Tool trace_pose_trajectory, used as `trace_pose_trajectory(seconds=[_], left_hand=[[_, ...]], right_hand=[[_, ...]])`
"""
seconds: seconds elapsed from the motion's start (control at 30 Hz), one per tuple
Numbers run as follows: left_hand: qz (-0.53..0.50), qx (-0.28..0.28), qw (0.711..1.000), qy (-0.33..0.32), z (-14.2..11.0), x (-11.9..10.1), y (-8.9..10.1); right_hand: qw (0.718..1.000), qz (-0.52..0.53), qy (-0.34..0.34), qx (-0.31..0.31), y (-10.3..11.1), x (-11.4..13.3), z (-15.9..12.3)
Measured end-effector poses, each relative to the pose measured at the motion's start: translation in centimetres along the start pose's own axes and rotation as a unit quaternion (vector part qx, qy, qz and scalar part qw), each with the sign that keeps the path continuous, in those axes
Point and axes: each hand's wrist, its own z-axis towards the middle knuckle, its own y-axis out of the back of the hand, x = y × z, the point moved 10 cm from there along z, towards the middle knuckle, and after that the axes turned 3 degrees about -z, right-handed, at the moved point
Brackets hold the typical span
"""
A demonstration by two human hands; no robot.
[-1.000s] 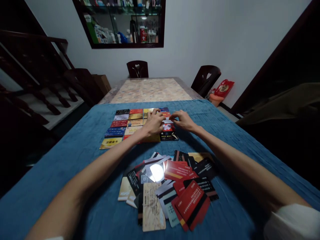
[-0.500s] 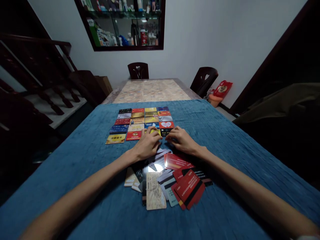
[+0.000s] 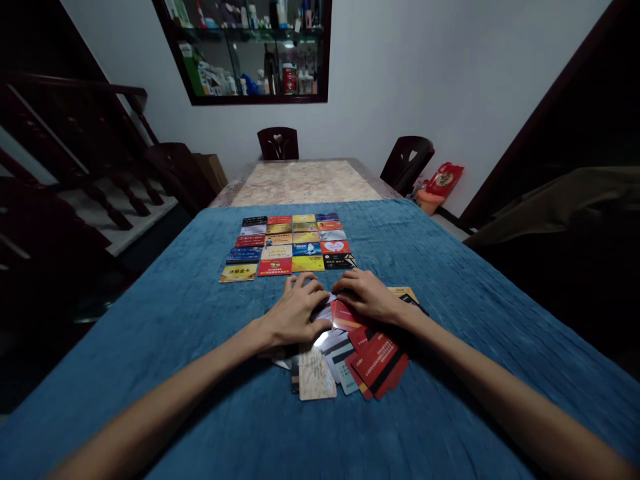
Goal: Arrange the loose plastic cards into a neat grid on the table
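A loose pile of plastic cards lies face down near me, with red cards (image 3: 377, 363) on its right side and a beige card (image 3: 317, 375) at its near edge. My left hand (image 3: 297, 310) rests over the pile's far left part, fingers apart and thumb stretched out. Beside it, my right hand (image 3: 369, 297) bends its fingers down at the far edge of the pile, close to a pale card (image 3: 326, 311); whatever is under those fingertips is hidden. Beyond both hands, face-up cards form a neat grid, its nearest row including a yellow card (image 3: 308, 264) and a black card (image 3: 339, 261).
A blue cloth (image 3: 165, 320) covers the near part of the table, and a patterned tabletop (image 3: 305, 180) shows beyond it. Dark chairs (image 3: 278, 143) stand around the far end. A red bag (image 3: 446, 179) sits on an orange bin at the right.
Both hands have come back from the grid's nearest row to the loose pile. The yellow and black cards there are now uncovered. The view has shifted slightly.
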Motion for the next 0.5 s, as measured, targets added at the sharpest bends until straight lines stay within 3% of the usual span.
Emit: trace_pose_trajectory(seconds=[0.33, 0.5], left_hand=[[0.038, 0.010, 0.998, 0.054, -1.7, 2.3, 0.8], [0.050, 0.027, 0.998, 0.028, -2.0, 1.4, 0.8]], right_hand=[[1.000, 0.010, 0.015, 0.012, -0.2, 0.6, -0.2], [1.000, -0.002, 0.017, 0.015, -0.2, 1.3, -0.1]])
